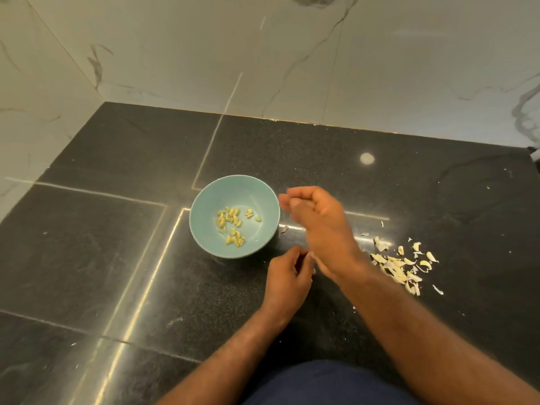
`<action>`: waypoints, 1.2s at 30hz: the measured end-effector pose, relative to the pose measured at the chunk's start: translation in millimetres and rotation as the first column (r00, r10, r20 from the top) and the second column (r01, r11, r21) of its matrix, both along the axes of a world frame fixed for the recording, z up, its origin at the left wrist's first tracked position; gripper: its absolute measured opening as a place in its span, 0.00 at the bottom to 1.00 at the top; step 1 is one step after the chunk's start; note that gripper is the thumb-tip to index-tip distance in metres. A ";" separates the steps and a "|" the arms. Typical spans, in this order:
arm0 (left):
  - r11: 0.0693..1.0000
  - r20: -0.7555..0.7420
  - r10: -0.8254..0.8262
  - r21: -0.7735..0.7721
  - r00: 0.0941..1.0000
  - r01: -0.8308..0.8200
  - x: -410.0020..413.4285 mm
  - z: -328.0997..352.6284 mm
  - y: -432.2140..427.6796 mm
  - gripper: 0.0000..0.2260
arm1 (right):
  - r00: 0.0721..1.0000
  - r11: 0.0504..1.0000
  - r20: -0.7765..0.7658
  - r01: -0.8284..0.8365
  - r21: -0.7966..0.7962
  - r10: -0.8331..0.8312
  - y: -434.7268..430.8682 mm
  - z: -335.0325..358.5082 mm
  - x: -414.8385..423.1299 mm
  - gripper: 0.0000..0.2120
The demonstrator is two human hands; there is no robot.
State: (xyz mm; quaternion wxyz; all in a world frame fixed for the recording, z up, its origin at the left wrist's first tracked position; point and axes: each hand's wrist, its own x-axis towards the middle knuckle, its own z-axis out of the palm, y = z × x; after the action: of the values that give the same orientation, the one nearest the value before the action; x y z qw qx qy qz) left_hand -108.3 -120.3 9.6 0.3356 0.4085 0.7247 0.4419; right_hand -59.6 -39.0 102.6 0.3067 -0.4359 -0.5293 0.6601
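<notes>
Your dark blue clothing (321, 384) fills the bottom edge, nearest the lens. On your left hand (287, 277) the fingers (304, 260) curl in toward the thumb; I cannot tell whether they pinch anything. Your right hand (321, 226) is blurred, its fingers (298, 197) bunched just beside the bowl (204, 200) at its 3 o'clock, and any hold there cannot be told. The teal bowl sits on the black worktop (117, 244) at 11 o'clock from the left hand, with yellowish kernels (230, 219) inside. Pale husks (394, 267) lie at 3 o'clock from the right wrist.
</notes>
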 end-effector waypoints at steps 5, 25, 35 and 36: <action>0.997 -0.031 0.020 0.072 0.999 -0.018 1.4 -10.0 1.8 0.04 | 0.970 0.967 0.000 0.240 -0.081 -0.241 13.4 -22.3 72.6 0.13; 0.939 -0.527 -0.336 -0.126 0.781 0.319 9.0 -21.7 12.0 0.26 | 0.659 0.861 0.743 -0.304 0.407 -0.119 -38.5 -91.7 141.5 0.08; 0.967 -0.152 -0.096 0.222 0.984 0.129 22.0 -15.0 6.3 0.06 | 0.803 0.882 0.372 0.390 0.264 -0.466 -3.6 -74.2 163.7 0.06; 0.968 -0.119 -0.097 0.221 0.988 0.121 20.7 -13.7 7.6 0.04 | 0.795 0.879 0.382 0.392 0.271 -0.472 -1.6 -72.6 170.2 0.06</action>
State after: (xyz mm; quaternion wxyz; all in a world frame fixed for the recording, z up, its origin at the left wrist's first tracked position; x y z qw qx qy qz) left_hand -87.6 -112.6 -4.2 0.2710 0.5067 0.6626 0.4804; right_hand 110.7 -40.6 30.0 0.3608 -0.6527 -0.5272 0.4074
